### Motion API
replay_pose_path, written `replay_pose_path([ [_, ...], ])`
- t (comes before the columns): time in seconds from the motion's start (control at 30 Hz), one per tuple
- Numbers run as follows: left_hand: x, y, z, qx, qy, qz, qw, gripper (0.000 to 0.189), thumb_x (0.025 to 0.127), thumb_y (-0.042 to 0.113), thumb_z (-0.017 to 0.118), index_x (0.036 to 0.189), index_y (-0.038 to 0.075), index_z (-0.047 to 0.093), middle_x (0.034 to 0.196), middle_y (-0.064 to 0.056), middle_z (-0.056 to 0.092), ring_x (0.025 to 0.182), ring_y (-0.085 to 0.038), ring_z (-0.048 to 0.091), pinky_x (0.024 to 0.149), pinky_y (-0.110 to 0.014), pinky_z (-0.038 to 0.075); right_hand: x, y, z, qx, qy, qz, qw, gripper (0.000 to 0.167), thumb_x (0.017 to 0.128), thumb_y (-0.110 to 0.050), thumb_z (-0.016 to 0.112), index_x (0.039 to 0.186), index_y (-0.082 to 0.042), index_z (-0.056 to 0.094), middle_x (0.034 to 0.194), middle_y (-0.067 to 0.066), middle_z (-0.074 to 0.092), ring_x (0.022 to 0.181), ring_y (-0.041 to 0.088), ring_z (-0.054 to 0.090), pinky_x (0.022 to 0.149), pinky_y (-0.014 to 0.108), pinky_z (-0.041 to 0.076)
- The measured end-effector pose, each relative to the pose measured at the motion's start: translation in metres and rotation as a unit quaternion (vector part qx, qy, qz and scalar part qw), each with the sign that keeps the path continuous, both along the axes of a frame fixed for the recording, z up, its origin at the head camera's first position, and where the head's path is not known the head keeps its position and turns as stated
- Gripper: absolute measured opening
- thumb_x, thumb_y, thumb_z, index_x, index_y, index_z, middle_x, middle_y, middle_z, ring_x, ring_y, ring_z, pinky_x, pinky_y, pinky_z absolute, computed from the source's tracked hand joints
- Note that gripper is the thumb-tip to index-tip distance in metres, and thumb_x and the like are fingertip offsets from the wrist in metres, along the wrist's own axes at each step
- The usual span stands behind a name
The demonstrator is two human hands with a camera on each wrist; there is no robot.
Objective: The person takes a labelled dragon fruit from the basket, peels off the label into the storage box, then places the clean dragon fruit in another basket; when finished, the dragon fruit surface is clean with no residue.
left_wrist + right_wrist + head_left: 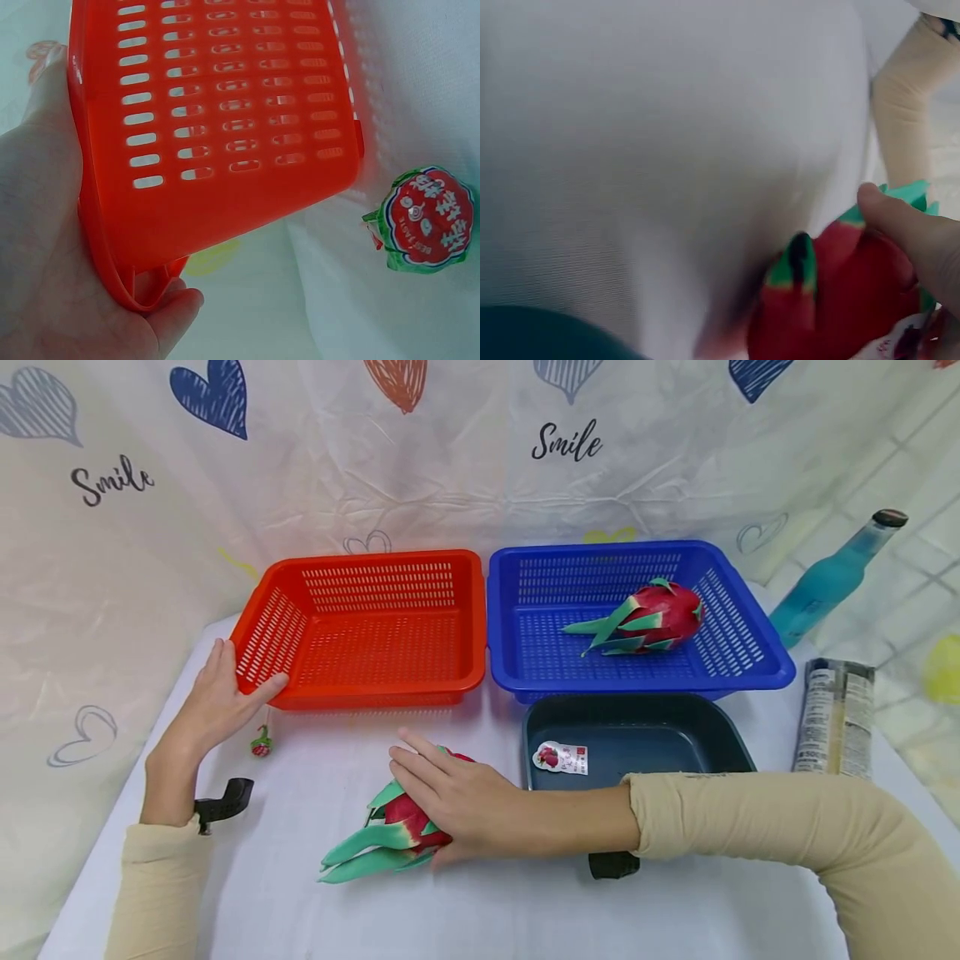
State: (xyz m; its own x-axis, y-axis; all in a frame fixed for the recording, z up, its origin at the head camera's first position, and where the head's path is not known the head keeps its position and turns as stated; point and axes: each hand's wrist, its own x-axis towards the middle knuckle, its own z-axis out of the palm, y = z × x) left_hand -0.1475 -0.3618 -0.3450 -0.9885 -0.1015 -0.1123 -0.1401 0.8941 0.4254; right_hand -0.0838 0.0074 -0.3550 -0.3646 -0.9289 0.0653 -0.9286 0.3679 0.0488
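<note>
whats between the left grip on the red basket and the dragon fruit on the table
A small wrapped item, on the white cloth, between the left grip and that dragon fruit, as the head view shows.

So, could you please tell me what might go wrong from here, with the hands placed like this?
The dragon fruit under the right hand is rounded, so it may roll if the grip slips.

The left hand holds the rim of the red basket; pulling it nearer could knock the wrapped lollipop beside it.

The right sleeve reaches across the dark tray and might catch its edge.
</note>
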Motion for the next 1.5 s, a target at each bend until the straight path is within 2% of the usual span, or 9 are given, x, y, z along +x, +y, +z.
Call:
replay_pose_path([
  [0.1,0.0,-0.001,0.001,0.0,0.001,-0.001,1.0,0.108,0.091,0.063,0.045,0.151,-0.001,-0.017,0.158,-0.027,-0.017,0.144,-0.055,0.001,0.102,-0.076,0.023,0.0,0.002,-0.005,-0.003,0.07,0.042,0.9966,0.106,0.075,-0.066,0.07,0.15,-0.002,0.031,0.158,0.012,0.03,0.151,0.032,0.017,0.113,0.029,0.038],
  [0.23,0.0,-0.001,0.002,0.0,0.003,-0.001,1.0,0.107,0.092,0.063,0.045,0.151,-0.001,-0.017,0.158,-0.027,-0.017,0.144,-0.055,0.0,0.103,-0.076,0.022,0.001,0.003,-0.011,-0.014,0.156,0.088,0.9836,0.075,0.089,-0.042,0.067,0.147,-0.004,0.039,0.156,0.011,0.037,0.149,0.027,0.027,0.117,0.029,0.031],
  [0.33,0.0,0.0,0.001,-0.001,0.002,-0.002,1.0,0.108,0.091,0.063,0.046,0.151,-0.002,-0.017,0.158,-0.027,-0.017,0.144,-0.055,0.001,0.103,-0.076,0.022,0.001,0.002,-0.013,-0.016,0.177,0.098,0.9792,0.065,0.09,-0.025,0.067,0.147,-0.008,0.04,0.157,0.007,0.036,0.149,0.022,0.027,0.117,0.03,0.03],
  [0.43,0.001,0.001,0.0,0.0,0.002,-0.002,1.0,0.108,0.091,0.063,0.046,0.151,-0.001,-0.016,0.159,-0.027,-0.017,0.144,-0.055,0.002,0.103,-0.075,0.023,0.0,0.002,-0.014,-0.022,0.178,0.091,0.9795,0.072,0.086,-0.035,0.071,0.148,-0.011,0.041,0.157,0.006,0.035,0.149,0.022,0.027,0.12,0.034,0.029],
  [0.63,0.001,0.001,0.0,0.0,0.004,-0.003,1.0,0.108,0.091,0.063,0.046,0.151,-0.001,-0.016,0.159,-0.027,-0.016,0.144,-0.055,0.002,0.103,-0.076,0.023,-0.005,0.003,-0.012,-0.024,0.078,0.04,0.9959,0.1,0.068,-0.06,0.079,0.149,-0.026,0.033,0.161,0.007,0.022,0.148,0.031,0.02,0.111,0.053,0.036],
  [0.87,0.0,0.0,0.0,-0.001,0.002,-0.001,1.0,0.108,0.091,0.064,0.046,0.151,-0.001,-0.017,0.159,-0.027,-0.017,0.144,-0.054,0.002,0.102,-0.076,0.024,-0.015,0.009,-0.006,-0.007,-0.024,0.013,0.9996,0.108,0.072,-0.058,0.076,0.155,-0.027,0.016,0.163,0.008,0.01,0.145,0.024,0.027,0.111,0.039,0.038],
  [1.13,0.001,0.001,0.001,0.002,0.001,-0.001,1.0,0.108,0.091,0.064,0.046,0.151,0.0,-0.018,0.159,-0.027,-0.017,0.144,-0.054,0.002,0.1,-0.076,0.026,-0.023,0.016,-0.007,-0.041,-0.111,-0.024,0.9927,0.105,0.071,-0.053,0.08,0.149,-0.01,0.023,0.16,0.005,0.026,0.142,0.017,0.035,0.116,0.033,0.035],
  [1.33,0.001,0.001,0.001,0.001,0.001,0.0,1.0,0.108,0.091,0.063,0.045,0.151,-0.001,-0.017,0.159,-0.027,-0.017,0.144,-0.055,0.002,0.101,-0.076,0.026,-0.029,0.018,0.003,-0.018,-0.172,-0.043,0.984,0.101,0.071,-0.049,0.082,0.151,-0.023,0.026,0.153,0.002,0.037,0.139,0.019,0.037,0.107,0.043,0.043],
  [1.5,0.001,0.001,0.0,0.002,0.003,-0.002,1.0,0.108,0.091,0.063,0.046,0.151,-0.001,-0.017,0.159,-0.027,-0.017,0.144,-0.054,0.003,0.101,-0.075,0.027,-0.033,0.019,0.006,-0.019,-0.232,-0.059,0.9708,0.103,0.074,-0.042,0.082,0.154,-0.031,0.019,0.147,0.0,0.042,0.133,0.017,0.041,0.097,0.036,0.052],
])
